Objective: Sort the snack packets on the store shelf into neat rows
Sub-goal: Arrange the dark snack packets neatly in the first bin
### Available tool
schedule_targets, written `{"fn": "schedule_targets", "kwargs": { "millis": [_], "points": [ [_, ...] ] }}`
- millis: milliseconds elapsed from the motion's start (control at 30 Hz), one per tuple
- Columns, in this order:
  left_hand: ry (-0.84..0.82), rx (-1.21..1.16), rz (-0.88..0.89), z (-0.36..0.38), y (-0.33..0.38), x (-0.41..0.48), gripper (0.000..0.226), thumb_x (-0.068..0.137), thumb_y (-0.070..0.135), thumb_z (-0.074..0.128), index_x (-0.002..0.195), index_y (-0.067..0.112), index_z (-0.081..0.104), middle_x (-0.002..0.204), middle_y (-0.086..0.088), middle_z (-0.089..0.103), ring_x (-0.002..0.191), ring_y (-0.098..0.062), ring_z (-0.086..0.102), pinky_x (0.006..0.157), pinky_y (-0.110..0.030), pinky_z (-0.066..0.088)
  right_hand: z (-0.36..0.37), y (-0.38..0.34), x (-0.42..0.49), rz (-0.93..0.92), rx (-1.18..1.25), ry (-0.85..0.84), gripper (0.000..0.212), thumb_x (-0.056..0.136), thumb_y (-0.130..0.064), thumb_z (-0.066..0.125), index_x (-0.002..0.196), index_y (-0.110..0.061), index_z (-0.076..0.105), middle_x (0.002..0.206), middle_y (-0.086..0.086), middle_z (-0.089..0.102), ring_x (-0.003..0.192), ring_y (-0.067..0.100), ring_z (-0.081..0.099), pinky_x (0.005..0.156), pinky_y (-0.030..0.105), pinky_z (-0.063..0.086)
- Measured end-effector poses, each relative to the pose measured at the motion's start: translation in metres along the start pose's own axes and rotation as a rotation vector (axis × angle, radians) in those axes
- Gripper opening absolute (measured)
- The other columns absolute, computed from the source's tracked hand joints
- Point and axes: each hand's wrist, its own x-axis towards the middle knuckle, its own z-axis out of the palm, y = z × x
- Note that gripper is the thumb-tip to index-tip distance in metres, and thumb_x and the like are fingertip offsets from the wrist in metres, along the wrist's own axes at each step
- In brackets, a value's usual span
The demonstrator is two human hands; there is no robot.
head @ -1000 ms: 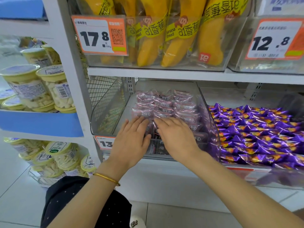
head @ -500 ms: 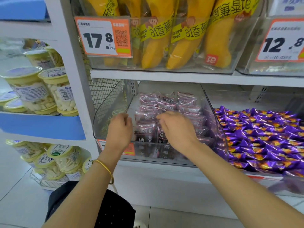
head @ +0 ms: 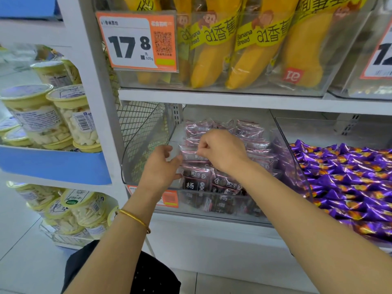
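Small pink-and-dark snack packets [head: 250, 143] lie in rows inside a clear plastic bin [head: 146, 145] on the middle shelf. Both hands are inside the bin over its left rows. My left hand [head: 163, 166] pinches the left end of one pink packet [head: 192, 155] with thumb and fingers. My right hand [head: 220, 151] has curled fingers pinching the same packet's right end. Dark packets with white characters [head: 197, 183] stand at the bin's front.
A bin of purple-wrapped sweets [head: 343, 179] sits right beside this one. Banana bread packs [head: 250, 49] and a 17.8 price tag [head: 137, 41] fill the shelf above. Lidded tubs of white snacks [head: 53, 115] stand on the blue-edged shelves at left.
Both hands have lifted off the front packets and moved deeper into the bin. They went from lying flat to pinching one pink packet between them. The view has moved closer to the shelf.
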Motion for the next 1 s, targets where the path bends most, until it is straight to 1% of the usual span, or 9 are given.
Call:
{"fn": "schedule_targets", "kwargs": {
  "millis": [100, 200, 267, 567, 633, 700, 767, 900, 1000],
  "points": [
    [-0.067, 0.044, -0.042, 0.003, 0.003, 0.005, 0.045, 0.098, 0.012, 0.044, 0.141, 0.006, 0.034, 0.129, -0.014, 0.047, 0.097, -0.02, 0.053, 0.078, -0.033, 0.053, -0.001, 0.001, -0.002, -0.013, 0.008, 0.001, 0.014, 0.092, -0.023, 0.058, 0.082, -0.019, 0.068, 0.093, -0.005, 0.069, 0.088, 0.015, 0.063, 0.077, 0.033, 0.052],
    [-0.124, 0.023, -0.08, 0.007, 0.004, 0.008, 0.026, 0.099, 0.01, 0.039, 0.123, 0.01, 0.05, 0.095, -0.012, 0.057, 0.078, -0.018, 0.053, 0.074, -0.032, 0.052, 0.001, 0.003, -0.003, -0.018, 0.007, -0.026, 0.012, 0.091, -0.023, 0.06, 0.084, -0.02, 0.068, 0.093, -0.004, 0.069, 0.087, 0.015, 0.064, 0.079, 0.034, 0.053],
    [-0.152, 0.014, -0.115, 0.008, 0.003, 0.01, 0.033, 0.099, 0.008, 0.038, 0.13, 0.008, 0.045, 0.087, -0.007, 0.055, 0.08, -0.02, 0.053, 0.073, -0.03, 0.051, 0.003, 0.003, -0.002, -0.033, -0.016, -0.035, 0.014, 0.09, -0.024, 0.06, 0.081, -0.017, 0.069, 0.091, -0.002, 0.07, 0.085, 0.017, 0.065, 0.079, 0.037, 0.054],
    [-0.258, 0.199, -0.148, 0.0, 0.012, 0.009, 0.038, 0.099, 0.011, 0.033, 0.137, 0.015, 0.037, 0.093, -0.009, 0.057, 0.099, -0.032, 0.06, 0.092, -0.046, 0.051, 0.006, 0.004, -0.003, -0.03, -0.057, -0.094, 0.022, 0.09, -0.029, 0.061, 0.075, -0.014, 0.07, 0.079, 0.001, 0.069, 0.073, 0.018, 0.064, 0.073, 0.037, 0.055],
    [-0.252, 0.224, -0.129, 0.0, 0.012, 0.007, 0.037, 0.1, 0.014, 0.032, 0.137, 0.015, 0.036, 0.09, -0.006, 0.056, 0.091, -0.03, 0.059, 0.093, -0.046, 0.05, -0.001, 0.004, -0.007, -0.016, -0.021, -0.087, 0.021, 0.091, -0.026, 0.058, 0.081, -0.013, 0.07, 0.087, 0.001, 0.071, 0.079, 0.018, 0.065, 0.076, 0.038, 0.055],
    [-0.216, 0.224, -0.104, -0.004, 0.009, 0.005, 0.04, 0.1, 0.016, 0.032, 0.14, 0.013, 0.033, 0.105, -0.01, 0.059, 0.094, -0.027, 0.058, 0.095, -0.044, 0.048, -0.018, 0.007, -0.019, -0.011, 0.017, -0.031, 0.017, 0.093, -0.023, 0.054, 0.091, -0.016, 0.07, 0.096, -0.002, 0.07, 0.086, 0.015, 0.064, 0.081, 0.036, 0.054],
    [-0.119, 0.3, -0.021, -0.008, 0.006, 0.0, 0.043, 0.1, 0.017, 0.034, 0.143, 0.012, 0.03, 0.129, -0.016, 0.052, 0.107, -0.028, 0.055, 0.098, -0.04, 0.044, -0.04, 0.014, -0.044, -0.022, 0.054, 0.043, 0.017, 0.094, -0.021, 0.053, 0.099, -0.02, 0.07, 0.102, -0.007, 0.067, 0.091, 0.012, 0.062, 0.086, 0.034, 0.052],
    [0.186, 0.348, 0.37, 0.003, 0.013, -0.037, 0.037, 0.096, 0.013, 0.042, 0.132, 0.007, 0.043, 0.123, -0.007, 0.05, 0.11, -0.023, 0.05, 0.088, -0.027, 0.037, -0.08, 0.048, -0.126, -0.028, 0.117, 0.14, 0.017, 0.089, -0.017, 0.059, 0.1, -0.022, 0.071, 0.093, -0.012, 0.064, 0.084, 0.005, 0.056, 0.078, 0.021, 0.042],
    [0.083, 0.304, 0.654, 0.042, 0.03, -0.072, 0.03, 0.094, 0.016, 0.046, 0.123, 0.011, 0.051, 0.112, 0.003, 0.047, 0.106, -0.017, 0.049, 0.091, -0.029, 0.042, -0.096, 0.1, -0.177, 0.074, 0.046, 0.184, 0.015, 0.084, -0.013, 0.065, 0.093, -0.021, 0.073, 0.087, -0.014, 0.064, 0.08, 0.008, 0.059, 0.073, 0.018, 0.038]
  ]
}}
